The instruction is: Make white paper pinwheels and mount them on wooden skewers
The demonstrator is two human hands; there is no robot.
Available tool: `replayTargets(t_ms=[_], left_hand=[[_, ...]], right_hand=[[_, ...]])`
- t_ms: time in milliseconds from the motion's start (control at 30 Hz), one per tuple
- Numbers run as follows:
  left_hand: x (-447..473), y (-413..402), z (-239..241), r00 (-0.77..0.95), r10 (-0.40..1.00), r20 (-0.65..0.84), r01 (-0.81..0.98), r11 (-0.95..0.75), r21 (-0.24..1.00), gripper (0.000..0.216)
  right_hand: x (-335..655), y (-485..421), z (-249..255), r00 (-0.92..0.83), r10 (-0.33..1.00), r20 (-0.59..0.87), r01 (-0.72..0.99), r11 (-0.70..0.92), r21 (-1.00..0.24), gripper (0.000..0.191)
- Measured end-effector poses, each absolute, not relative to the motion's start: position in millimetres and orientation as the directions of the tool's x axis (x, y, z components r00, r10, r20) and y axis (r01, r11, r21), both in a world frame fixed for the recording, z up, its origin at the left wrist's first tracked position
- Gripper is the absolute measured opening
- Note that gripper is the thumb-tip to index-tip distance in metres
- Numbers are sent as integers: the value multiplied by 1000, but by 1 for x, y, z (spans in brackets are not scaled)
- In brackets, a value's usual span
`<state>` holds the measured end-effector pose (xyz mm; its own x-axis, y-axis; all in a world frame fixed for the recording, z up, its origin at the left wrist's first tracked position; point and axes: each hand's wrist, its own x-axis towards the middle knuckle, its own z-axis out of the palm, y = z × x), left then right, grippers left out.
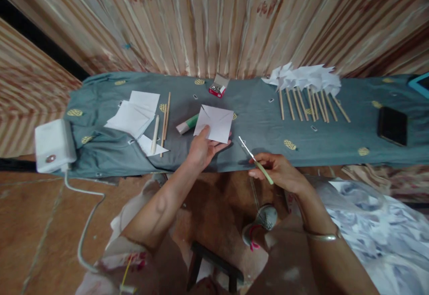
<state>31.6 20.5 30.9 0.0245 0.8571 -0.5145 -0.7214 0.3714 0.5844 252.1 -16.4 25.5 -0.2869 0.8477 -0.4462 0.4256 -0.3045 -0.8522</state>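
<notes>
"What's the largest thing there?"

"A grey-blue cloth (pixel 254 107), softly creased and patterned with yellow oval motifs, spread beneath the work"

"And the white paper square (pixel 218 124)?"

"Flat and smooth, a dark line running in from one corner; it sits pinched by its lower edge in the left hand (pixel 200 149), thumb above, fingers beneath"

"What of the right hand (pixel 276 166)?"

"Its fingers are curled round a slim tool (pixel 263 171) with a pale green handle, the shiny metal blade angled toward the square, near but not touching"
</notes>
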Motion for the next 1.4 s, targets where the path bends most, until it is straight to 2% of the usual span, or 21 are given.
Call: replayTargets(t_ms=[100, 167, 333, 433, 533, 733, 833, 900, 1000, 1067, 1100, 1133, 1167, 1233, 1300, 1400], left_hand=[[39, 21, 29, 62, 846, -530, -716, 408, 566, 32], [44, 21, 28, 94, 841, -533, -708, 433, 558, 33], [53, 19, 27, 205, 829, -520, -716, 490, 498, 32], [57, 16, 27, 242, 812, -531, -716, 518, 467, 31], [60, 11, 30, 261, 781, -567, -697, 559, 449, 30], [58, -15, 30, 359, 682, -637, -604, 690, 399, 30], [53, -27, 26, 418, 647, -637, -484, 752, 447, 22], [48, -29, 22, 421, 676, -605, -414, 736, 535, 19], [33, -23, 19, 254, 845, -471, -318, 532, 784, 23], [16, -13, 19, 95, 952, -292, -136, 303, 943, 24], [5, -7, 20, 18, 983, -180, -6, 180, 984, 23], [-6, -1, 20, -47, 998, -40, 150, 46, 988, 21], [-17, 5, 21, -77, 991, 113, 327, -82, 942, 19], [-38, 16, 20, -120, 928, 352, 581, -222, 783, 24], [-55, 25, 16, -99, 905, 415, 703, -232, 672, 34], [-67, 34, 7, -84, 940, 330, 758, -154, 633, 44]], right_hand=[[259, -9, 26, -128, 939, -318, 528, -207, -824, 56], [260, -3, 28, -24, 974, -224, 633, -159, -758, 55], [250, 11, 31, 153, 988, -21, 874, -145, -464, 43], [243, 17, 29, 177, 983, 53, 921, -146, -362, 45], [237, 22, 25, 191, 975, 111, 930, -143, -339, 48], [232, 31, 16, 73, 988, 139, 972, -39, -233, 50], [230, 36, 12, 32, 983, 183, 974, 10, -226, 55], [228, 39, 10, 24, 978, 207, 972, 25, -232, 56], [227, 41, 8, -8, 974, 227, 972, 61, -229, 54], [227, 41, 7, -27, 972, 232, 972, 81, -222, 52], [227, 42, 6, -31, 971, 235, 971, 85, -222, 52], [227, 42, 6, -32, 971, 239, 971, 87, -223, 52], [227, 42, 5, -28, 970, 242, 970, 85, -226, 52], [228, 42, 4, -17, 970, 244, 967, 78, -242, 52], [229, 43, 4, 0, 970, 243, 960, 68, -271, 52], [230, 44, 3, 5, 972, 235, 945, 72, -320, 53]])
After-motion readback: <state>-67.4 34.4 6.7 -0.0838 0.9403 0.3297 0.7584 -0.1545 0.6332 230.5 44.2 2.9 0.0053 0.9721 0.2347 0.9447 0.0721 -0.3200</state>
